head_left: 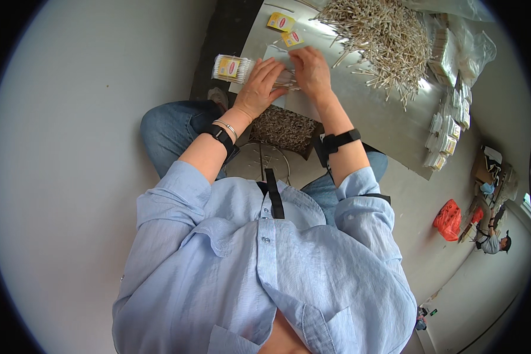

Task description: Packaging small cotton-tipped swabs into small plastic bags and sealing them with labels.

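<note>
A small clear bag of cotton swabs (pixel 287 79) lies between my hands at the near edge of the metal table (pixel 371 115). My left hand (pixel 259 89) grips its left side, thumb and fingers on either side of the swabs. At its right side, my right hand (pixel 311 72) is closed with bent fingers, the fingertips near the bag's far end; their exact hold is partly hidden. Just left of my left hand sits a filled pack of cotton swabs (pixel 230 68) with a yellow label. Two yellow label cards, one farther (pixel 281 22) and one nearer (pixel 292 39), lie beyond my hands.
A big heap of loose cotton swabs (pixel 383 41) covers the table's far right. Filled packs (pixel 445 138) line its right edge, below clear plastic bags (pixel 475 50). A box of swabs (pixel 283 128) stands between my knees. A red bag (pixel 448 220) and another person (pixel 493 243) are farther right.
</note>
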A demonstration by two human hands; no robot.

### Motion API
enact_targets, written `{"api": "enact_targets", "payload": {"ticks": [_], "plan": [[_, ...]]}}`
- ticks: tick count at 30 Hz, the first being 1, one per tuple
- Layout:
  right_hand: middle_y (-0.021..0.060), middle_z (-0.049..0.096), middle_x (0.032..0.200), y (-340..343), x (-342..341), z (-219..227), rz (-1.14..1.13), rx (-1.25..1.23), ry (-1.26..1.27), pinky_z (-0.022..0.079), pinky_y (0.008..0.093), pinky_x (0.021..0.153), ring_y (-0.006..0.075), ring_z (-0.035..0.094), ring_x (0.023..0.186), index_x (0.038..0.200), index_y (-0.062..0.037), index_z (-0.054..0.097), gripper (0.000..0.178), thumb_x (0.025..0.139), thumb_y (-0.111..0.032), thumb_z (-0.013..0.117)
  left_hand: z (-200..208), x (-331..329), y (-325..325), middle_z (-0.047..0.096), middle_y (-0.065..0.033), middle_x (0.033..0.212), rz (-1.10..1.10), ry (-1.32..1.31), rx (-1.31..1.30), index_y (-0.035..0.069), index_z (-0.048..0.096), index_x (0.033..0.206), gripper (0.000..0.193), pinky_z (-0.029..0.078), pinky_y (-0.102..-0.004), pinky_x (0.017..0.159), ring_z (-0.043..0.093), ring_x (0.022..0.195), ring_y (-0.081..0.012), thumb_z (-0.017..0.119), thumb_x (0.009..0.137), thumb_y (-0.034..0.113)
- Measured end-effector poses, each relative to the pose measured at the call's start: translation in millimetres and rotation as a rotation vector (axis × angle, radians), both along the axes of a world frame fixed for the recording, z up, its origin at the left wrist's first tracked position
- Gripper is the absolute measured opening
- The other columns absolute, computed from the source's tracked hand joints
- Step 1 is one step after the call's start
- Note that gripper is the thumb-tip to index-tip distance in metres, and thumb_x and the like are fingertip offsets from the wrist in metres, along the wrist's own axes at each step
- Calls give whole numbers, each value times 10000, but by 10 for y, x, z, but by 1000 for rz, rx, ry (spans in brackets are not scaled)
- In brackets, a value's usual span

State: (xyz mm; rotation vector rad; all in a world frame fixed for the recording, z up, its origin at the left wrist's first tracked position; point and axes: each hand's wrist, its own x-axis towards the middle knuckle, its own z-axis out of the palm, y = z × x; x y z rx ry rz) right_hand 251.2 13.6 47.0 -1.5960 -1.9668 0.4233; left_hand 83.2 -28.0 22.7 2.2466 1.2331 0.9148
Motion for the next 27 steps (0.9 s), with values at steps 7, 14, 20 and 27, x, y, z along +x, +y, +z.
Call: {"api": "enact_targets", "payload": {"ticks": [7, 14, 20, 27], "plan": [[61, 605, 1034, 518, 62, 50, 114, 134, -361, 480, 381, 863, 296, 554, 990, 1005, -153, 675, 193, 812, -151, 664, 10, 12, 18, 491, -147, 1319, 20, -50, 16, 58, 432, 1338, 705, 338, -445, 1104, 428, 1274, -319, 756, 743, 255], [65, 603, 988, 209, 81, 77, 27, 26, -410, 470, 404, 837, 278, 555, 976, 934, -121, 679, 166, 792, -206, 677, -6, -28, 22, 462, -156, 1353, -3, -25, 2, 66, 399, 1368, 746, 331, -430, 1111, 412, 1288, -327, 757, 746, 268], [82, 604, 934, -198, 153, 65, -102, -8, -100, 469, 394, 827, 296, 561, 944, 895, -109, 675, 114, 791, -156, 674, -2, -3, 15, 422, -151, 1390, 17, -43, -20, 70, 368, 1389, 786, 335, -416, 1105, 385, 1307, -330, 769, 741, 263], [63, 603, 915, -562, 95, 68, -156, -81, -84, 471, 384, 810, 286, 560, 940, 879, -112, 676, 90, 791, -131, 666, -9, -9, -10, 383, -125, 1415, 63, -139, -93, 93, 334, 1404, 826, 368, -402, 1074, 390, 1298, -330, 783, 735, 275]]}}
